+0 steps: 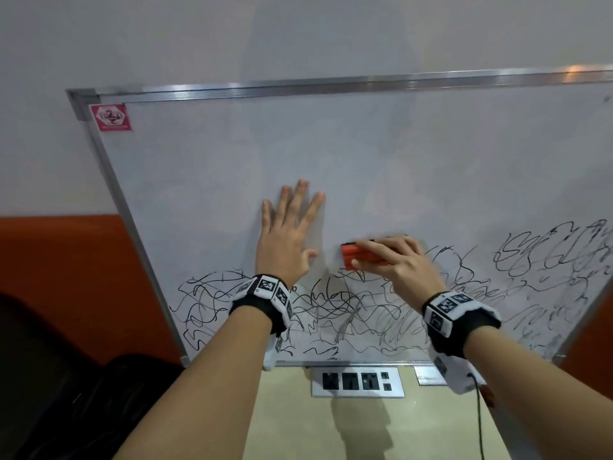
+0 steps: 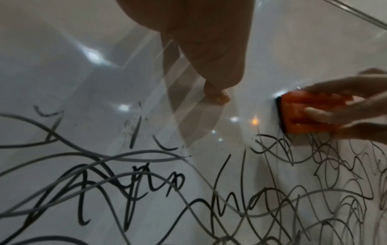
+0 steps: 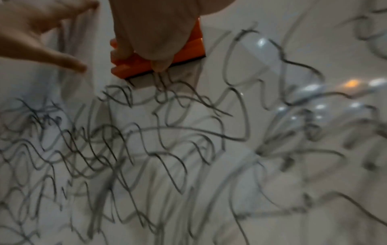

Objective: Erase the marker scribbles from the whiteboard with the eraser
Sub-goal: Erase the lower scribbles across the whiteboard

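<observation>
Whiteboard (image 1: 365, 154) above socket panel (image 1: 357, 381)

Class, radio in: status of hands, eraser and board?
Left hand flat on whiteboard. Right hand grips eraser above scribbles. Nothing obstructing.

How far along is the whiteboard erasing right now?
Done: the upper whiteboard looks wiped clean. In hand: the right hand holds the eraser at the scribbles' top edge, and the left hand lies flat on the board. Left: a scribble band across the whole lower part.
</observation>
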{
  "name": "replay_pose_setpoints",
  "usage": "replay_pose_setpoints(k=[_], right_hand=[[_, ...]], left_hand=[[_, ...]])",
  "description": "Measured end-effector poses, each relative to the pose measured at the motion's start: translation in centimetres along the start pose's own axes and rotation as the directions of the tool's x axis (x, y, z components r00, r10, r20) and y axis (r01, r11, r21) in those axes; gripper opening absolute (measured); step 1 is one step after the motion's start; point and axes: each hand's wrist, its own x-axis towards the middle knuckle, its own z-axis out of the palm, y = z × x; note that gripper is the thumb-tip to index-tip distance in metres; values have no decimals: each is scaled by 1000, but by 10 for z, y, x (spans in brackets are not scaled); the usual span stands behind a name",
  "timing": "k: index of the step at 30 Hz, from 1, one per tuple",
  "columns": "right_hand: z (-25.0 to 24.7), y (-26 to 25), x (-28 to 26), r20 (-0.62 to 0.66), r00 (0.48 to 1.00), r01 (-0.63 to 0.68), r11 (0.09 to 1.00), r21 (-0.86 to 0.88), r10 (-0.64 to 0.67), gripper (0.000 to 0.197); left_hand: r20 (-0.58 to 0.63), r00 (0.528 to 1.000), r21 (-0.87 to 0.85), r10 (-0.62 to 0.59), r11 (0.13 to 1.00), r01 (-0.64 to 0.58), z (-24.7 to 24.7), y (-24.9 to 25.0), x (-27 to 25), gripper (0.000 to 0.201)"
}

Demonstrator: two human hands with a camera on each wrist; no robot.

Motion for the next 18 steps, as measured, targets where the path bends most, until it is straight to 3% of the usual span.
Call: replay_pose_setpoints(k=[2,4,7,9,12,16,18], right_hand=[[0,13,-25,4,998,-56,997,-48,57,92],[5,13,-40,-33,996,-88,991,-96,86,83],[14,-11,-21,-63,995,-75,996,-42,73,58],[21,-31,0,-31,998,-47,999,-7,47,55],[28,-39,10,-48,999,-18,1000,-7,18,54],[34,-19,-38,-50,995,-87,994,-69,83,77],[30,-11,-54,-53,995,-84,993,-84,80,77]], left_hand=[[-3,1000,11,-4,1000,4,2,2,1,118],[-4,1000,27,-18,999,18,6,4,2,119],[-12,999,17,-33,999,33,9,5,1,120],[-12,1000,23,-26,999,26,8,5,0,119],[-17,999,25,-29,999,29,6,4,0,119],[-17,999,29,-39,999,39,7,6,0,120],[-21,999,30,-48,998,49,9,8,0,120]])
